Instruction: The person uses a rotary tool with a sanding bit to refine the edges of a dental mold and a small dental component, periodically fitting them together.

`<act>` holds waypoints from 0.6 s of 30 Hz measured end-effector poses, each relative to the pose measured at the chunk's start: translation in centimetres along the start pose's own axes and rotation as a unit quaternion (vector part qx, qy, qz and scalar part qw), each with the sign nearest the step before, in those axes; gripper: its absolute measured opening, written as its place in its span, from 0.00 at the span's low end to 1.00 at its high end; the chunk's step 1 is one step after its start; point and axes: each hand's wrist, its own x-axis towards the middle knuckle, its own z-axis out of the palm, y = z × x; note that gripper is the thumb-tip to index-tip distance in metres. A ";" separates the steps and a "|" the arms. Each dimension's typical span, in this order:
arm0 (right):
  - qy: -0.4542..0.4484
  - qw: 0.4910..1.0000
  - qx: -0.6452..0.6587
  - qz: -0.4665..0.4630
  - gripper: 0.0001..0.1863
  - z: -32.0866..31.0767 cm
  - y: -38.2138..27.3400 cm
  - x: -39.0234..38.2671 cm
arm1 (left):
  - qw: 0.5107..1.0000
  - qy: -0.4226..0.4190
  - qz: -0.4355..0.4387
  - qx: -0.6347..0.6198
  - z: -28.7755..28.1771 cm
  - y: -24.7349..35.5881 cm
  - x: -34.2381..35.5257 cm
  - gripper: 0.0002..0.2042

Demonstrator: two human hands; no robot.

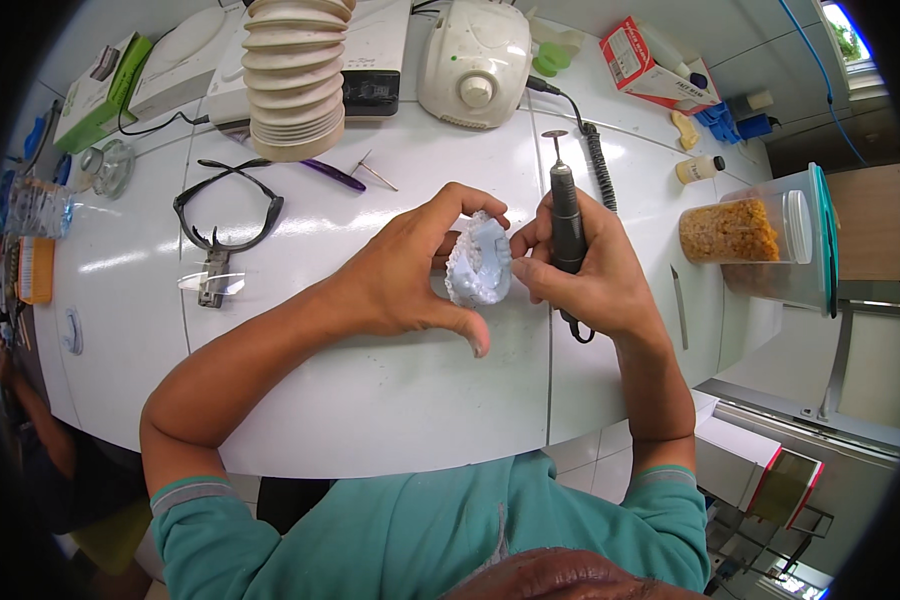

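My left hand (390, 280) is closed around a pale blue dental model (490, 262), its fingers at the far side and its thumb below. Along the model's left edge runs a rough, clear, bumpy rim. My right hand (610, 268) grips a black rotary handpiece (567, 222) that stands nearly upright. A small round disc (555, 134) tops the handpiece's thin shank, pointing away from me and apart from the model. The right thumb and fingertips come right up to the model's right side; whether they touch it I cannot tell. A coiled black cord (600, 165) lies behind the right hand.
A ribbed hose (295, 85) hangs over the back of the white table, left of a white control unit (475, 70). Black-framed glasses (276, 208) and a purple-handled tool (335, 175) lie to the left. At right are a knife (681, 308) and a tub of amber granules (735, 232). Another person (50, 440) sits far left.
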 end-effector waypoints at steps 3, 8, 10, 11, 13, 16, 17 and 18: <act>0.004 1.000 0.004 0.002 0.17 0.0 0.0 0.0 | 1.000 -0.007 -0.024 -0.016 -0.2 0.1 0.1 0.60; 0.012 1.000 -0.005 -0.012 0.16 0.1 0.0 -0.1 | 0.999 -0.014 -0.036 -0.026 -0.4 -0.1 0.2 0.59; 0.013 1.000 -0.004 -0.013 0.16 0.1 0.0 -0.1 | 0.998 -0.019 -0.027 -0.046 -0.5 0.0 0.3 0.59; 0.014 1.000 -0.003 -0.013 0.16 0.1 -0.1 -0.1 | 0.998 -0.019 -0.027 -0.046 -0.4 0.0 0.3 0.59; 0.016 1.000 -0.006 -0.016 0.16 0.1 0.0 -0.1 | 0.998 -0.017 -0.019 -0.055 -0.4 -0.1 0.3 0.59; 0.017 1.000 -0.007 -0.015 0.16 0.1 0.0 -0.1 | 0.999 -0.017 -0.005 -0.045 -0.4 -0.2 0.4 0.60; 0.018 1.000 -0.006 -0.011 0.16 0.1 0.0 -0.1 | 0.999 -0.017 -0.005 -0.045 -0.4 -0.3 0.4 0.60; 0.018 1.000 -0.006 -0.011 0.16 0.1 0.0 -0.1 | 0.999 -0.015 0.005 -0.037 -0.3 -0.4 0.4 0.60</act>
